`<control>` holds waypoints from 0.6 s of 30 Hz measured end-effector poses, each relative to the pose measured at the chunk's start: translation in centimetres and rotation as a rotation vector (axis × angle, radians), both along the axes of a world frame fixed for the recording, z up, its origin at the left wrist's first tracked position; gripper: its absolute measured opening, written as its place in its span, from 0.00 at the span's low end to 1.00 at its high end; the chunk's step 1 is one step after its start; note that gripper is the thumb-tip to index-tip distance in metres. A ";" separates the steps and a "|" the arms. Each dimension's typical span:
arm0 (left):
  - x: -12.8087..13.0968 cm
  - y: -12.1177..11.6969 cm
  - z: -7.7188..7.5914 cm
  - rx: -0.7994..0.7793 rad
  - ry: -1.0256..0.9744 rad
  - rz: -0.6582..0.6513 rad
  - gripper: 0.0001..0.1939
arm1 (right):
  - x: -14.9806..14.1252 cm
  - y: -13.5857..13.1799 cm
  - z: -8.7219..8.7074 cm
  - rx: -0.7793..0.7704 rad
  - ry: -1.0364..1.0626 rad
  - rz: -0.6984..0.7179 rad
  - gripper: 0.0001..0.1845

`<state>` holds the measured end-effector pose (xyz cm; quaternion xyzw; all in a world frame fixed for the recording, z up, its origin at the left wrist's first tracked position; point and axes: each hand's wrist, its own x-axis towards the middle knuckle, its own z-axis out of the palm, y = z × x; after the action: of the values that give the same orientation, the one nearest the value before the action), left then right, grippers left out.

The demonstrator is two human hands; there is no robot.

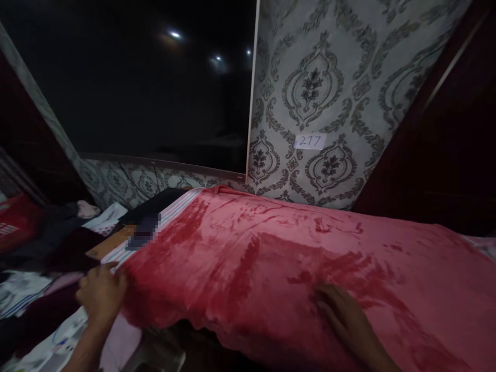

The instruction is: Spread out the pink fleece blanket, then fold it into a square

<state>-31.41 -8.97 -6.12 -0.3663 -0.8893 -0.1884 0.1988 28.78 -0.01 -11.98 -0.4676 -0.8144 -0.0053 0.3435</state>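
A red plush blanket (pixel 287 248) with a striped edge (pixel 182 204) lies spread over a raised surface. At its near left corner, my left hand (pixel 101 292) is closed on the blanket's edge. My right hand (pixel 343 312) rests on the front part of the blanket, slightly blurred, with its fingers stretched out and the thumb apart. The plush has darker brushed patches and some wrinkles, and its front edge hangs down unevenly. What lies beneath the blanket is mostly hidden.
A large dark television screen (pixel 135 82) is on the patterned wall (pixel 313 67) behind. A paper label (pixel 310 141) reads 277. Piled clothes (pixel 42 305) lie at the left, near a red bag (pixel 17 222). A black flat thing (pixel 155 204) sits beside the blanket.
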 end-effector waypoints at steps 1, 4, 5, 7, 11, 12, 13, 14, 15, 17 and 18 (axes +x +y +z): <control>1.2 1.2 0.4 0.010 0.058 -0.094 0.25 | 0.5 1.0 0.1 0.034 -0.024 -0.030 0.24; 5.5 6.2 0.8 0.007 0.049 -0.501 0.25 | 2.0 3.9 -0.7 0.037 -0.126 -0.130 0.30; 6.9 8.1 0.7 -0.014 0.034 -0.565 0.26 | 2.3 4.7 -1.3 0.028 -0.164 -0.175 0.32; 9.2 11.6 0.4 -0.109 0.007 -0.680 0.28 | 2.7 5.5 -2.8 0.010 -0.240 -0.251 0.33; 11.1 15.9 -0.4 -0.310 -0.040 -0.713 0.31 | 2.9 5.3 -5.8 0.030 -0.347 -0.297 0.32; 11.0 16.3 -0.5 -0.350 -0.051 -0.696 0.31 | 3.0 5.1 -6.3 0.040 -0.357 -0.304 0.31; 10.7 16.7 -0.5 -0.384 -0.064 -0.674 0.31 | 3.1 5.1 -6.8 0.047 -0.360 -0.312 0.31; 10.3 16.9 -0.5 -0.410 -0.078 -0.651 0.31 | 3.4 5.1 -7.2 0.052 -0.359 -0.316 0.31; 9.8 17.1 -0.4 -0.428 -0.089 -0.628 0.31 | 3.6 5.2 -7.6 0.061 -0.354 -0.307 0.31; 8.9 17.9 0.2 -0.451 -0.093 -0.576 0.31 | 4.3 5.5 -8.3 0.102 -0.331 -0.266 0.33; 8.6 18.5 0.6 -0.456 -0.085 -0.556 0.31 | 4.6 5.8 -8.5 0.132 -0.316 -0.241 0.34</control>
<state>-22.86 9.54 -5.55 -0.6211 -0.7821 -0.0469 0.0161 33.41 5.76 -20.52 -0.5314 -0.7944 -0.1729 0.2380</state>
